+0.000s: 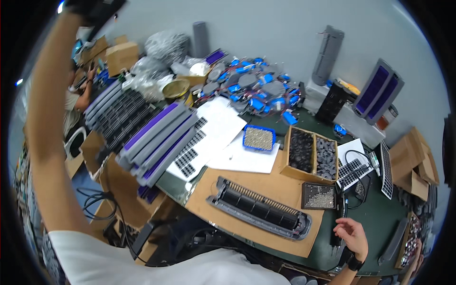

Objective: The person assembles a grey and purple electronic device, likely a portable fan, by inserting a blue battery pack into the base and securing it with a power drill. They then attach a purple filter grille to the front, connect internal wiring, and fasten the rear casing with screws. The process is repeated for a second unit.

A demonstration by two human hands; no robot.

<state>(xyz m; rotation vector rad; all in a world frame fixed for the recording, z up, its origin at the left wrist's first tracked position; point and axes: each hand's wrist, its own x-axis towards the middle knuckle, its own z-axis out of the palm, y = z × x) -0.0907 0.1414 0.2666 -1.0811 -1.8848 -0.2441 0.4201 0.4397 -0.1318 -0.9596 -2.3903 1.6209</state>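
A grey and black slotted housing [259, 209] lies lengthwise on a cardboard sheet in front of me. To its right, my right hand [352, 237] is over the table beside a black electric screwdriver [343, 209]. Its fingers are loosely curled and apart, with nothing seen between them; whether they touch the screwdriver I cannot tell. My left arm reaches up along the left side. At the top edge my left hand [92, 10] looks dark and is partly cut off, so its fingers and anything in them are unclear. A black tray of small screws [318, 195] sits right of the housing.
Stacked grey and purple housings [156, 137] stand at left. Behind lie a heap of grey and blue motors [256, 85], a blue tray of small parts [259, 137] and a divided box of black parts [311, 154]. A person [76, 99] is at far left; cables [102, 204] hang nearby.
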